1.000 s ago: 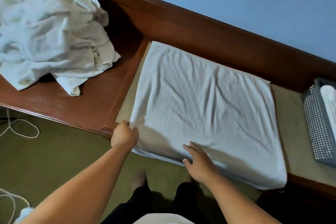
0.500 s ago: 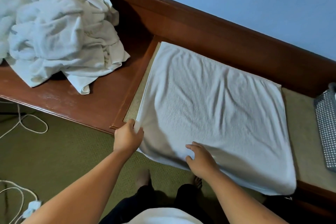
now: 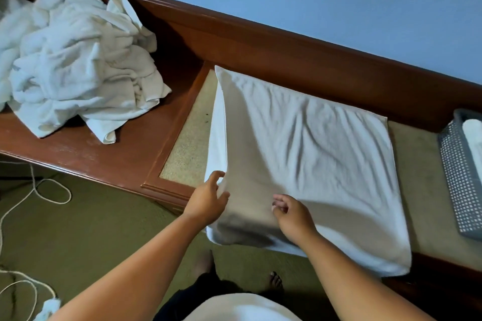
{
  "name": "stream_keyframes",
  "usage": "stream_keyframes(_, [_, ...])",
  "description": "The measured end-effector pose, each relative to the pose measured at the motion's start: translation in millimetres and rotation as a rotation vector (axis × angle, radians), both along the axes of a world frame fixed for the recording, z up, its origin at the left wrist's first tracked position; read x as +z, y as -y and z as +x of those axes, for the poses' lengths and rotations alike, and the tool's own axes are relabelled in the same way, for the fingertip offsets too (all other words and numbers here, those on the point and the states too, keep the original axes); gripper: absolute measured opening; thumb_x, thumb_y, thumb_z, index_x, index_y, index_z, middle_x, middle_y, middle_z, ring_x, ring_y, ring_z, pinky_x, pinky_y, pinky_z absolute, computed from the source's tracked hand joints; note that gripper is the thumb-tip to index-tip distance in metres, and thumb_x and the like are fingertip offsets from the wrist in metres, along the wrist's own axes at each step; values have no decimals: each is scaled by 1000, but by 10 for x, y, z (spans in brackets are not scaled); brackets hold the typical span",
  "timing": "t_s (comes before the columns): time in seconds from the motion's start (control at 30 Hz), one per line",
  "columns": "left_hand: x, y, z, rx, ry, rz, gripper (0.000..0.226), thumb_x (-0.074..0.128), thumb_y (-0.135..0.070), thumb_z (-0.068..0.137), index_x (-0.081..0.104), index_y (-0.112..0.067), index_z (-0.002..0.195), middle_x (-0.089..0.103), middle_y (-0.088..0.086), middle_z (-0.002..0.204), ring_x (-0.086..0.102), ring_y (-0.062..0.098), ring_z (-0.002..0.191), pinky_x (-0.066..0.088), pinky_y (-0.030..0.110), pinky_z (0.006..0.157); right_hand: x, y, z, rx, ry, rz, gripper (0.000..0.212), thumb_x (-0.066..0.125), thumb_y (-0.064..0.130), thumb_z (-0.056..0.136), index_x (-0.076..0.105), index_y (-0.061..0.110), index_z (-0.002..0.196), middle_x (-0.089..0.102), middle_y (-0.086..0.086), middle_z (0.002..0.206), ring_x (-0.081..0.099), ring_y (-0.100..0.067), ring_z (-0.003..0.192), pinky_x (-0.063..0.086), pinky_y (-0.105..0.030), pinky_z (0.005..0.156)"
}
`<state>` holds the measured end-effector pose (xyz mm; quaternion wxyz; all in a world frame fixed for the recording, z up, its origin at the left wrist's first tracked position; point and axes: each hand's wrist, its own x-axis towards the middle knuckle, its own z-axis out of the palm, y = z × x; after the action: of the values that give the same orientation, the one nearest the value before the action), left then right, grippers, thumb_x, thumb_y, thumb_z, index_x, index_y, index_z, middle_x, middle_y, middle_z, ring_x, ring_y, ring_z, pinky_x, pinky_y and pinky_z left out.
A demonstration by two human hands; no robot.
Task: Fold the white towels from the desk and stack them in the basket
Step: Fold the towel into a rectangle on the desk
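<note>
Mid-fold on the towel (image 3: 313, 164) spread on the desk (image 3: 104, 159), we pinch its raised left edge in our left hand (image 3: 208, 199), our right hand (image 3: 293, 215) curled at the near hem, grip unclear; next, we judge, carry it across rightward.

Towel (image 3: 300, 159) matt terry cloth; desk (image 3: 109, 161) glossy wood; basket (image 3: 459, 177) perforated plastic.

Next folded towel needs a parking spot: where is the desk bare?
Two bare patches: the beige inlay between the spread towel and the basket, and a narrower strip of inlay plus wood between that towel and the crumpled pile. The near edge is crowded: left hand and right hand grip the towel there.
</note>
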<state>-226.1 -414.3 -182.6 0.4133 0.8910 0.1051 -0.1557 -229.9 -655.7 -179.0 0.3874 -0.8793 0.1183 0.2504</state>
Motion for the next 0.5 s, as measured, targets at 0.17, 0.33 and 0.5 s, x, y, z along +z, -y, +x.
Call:
stream_keyframes(0.17, [110,1012,-51,-93,-47,15,59,56,-19,89,39,-27,145,68,7,109,64,28,102,45,32,78,25,668,-151,-118,58,-24,32,57,22,100,63,23,131,66,6,111,61,-9,97,43,-14,74])
stream_keyframes(0.33, [-4,1987,-440,-406,-178,-313,61,55,-12,90,39,-29,146,66,4,101,64,11,77,51,25,73,11,1393,-277,-185,53,-71,29,57,18,98,65,22,126,65,6,106,63,-15,102,43,-22,81])
stream_keyframes(0.5, [-360,2087,-865,-201,-137,-196,32,58,-12,91,65,-36,111,59,-4,93,59,6,69,46,18,66,-57,1823,-288,-142,-23,-82,31,55,18,97,62,23,126,66,1,106,61,-16,85,44,-25,71])
